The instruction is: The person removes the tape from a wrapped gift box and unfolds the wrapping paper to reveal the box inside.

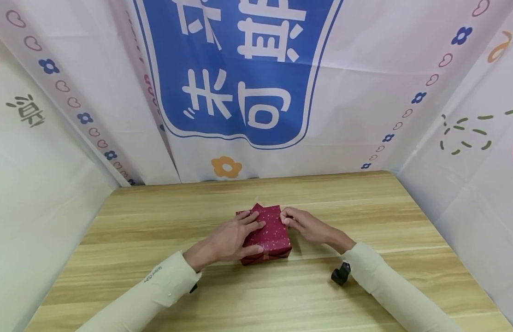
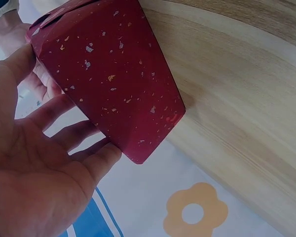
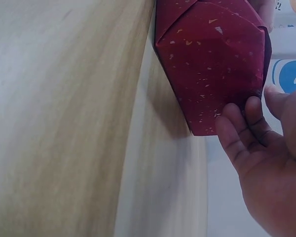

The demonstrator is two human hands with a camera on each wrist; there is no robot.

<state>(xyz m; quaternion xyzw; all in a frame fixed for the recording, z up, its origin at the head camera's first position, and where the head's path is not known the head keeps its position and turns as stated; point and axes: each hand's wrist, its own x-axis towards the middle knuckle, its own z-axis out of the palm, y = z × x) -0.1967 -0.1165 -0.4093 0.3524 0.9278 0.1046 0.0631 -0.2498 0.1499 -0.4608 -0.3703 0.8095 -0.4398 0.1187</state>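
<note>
A small box in dark red speckled wrapping paper (image 1: 274, 233) lies on the table under both hands. Spread across its top left part is my left hand (image 1: 230, 238), fingers extended and pressing. In the left wrist view the box's speckled left side (image 2: 113, 84) shows below those fingertips. My right hand (image 1: 309, 227) pinches the paper at the upper right edge of the box, its fingers curled. The right wrist view shows its fingertips (image 3: 229, 111) against the folded end. A pointed paper flap (image 1: 258, 208) sticks out at the far edge.
The wooden table (image 1: 156, 216) reaches back to a white cloth wall (image 1: 356, 110) with a blue printed panel (image 1: 235, 92). More printed cloth stands on the left and right. A black wrist camera (image 1: 341, 274) hangs beneath the right sleeve.
</note>
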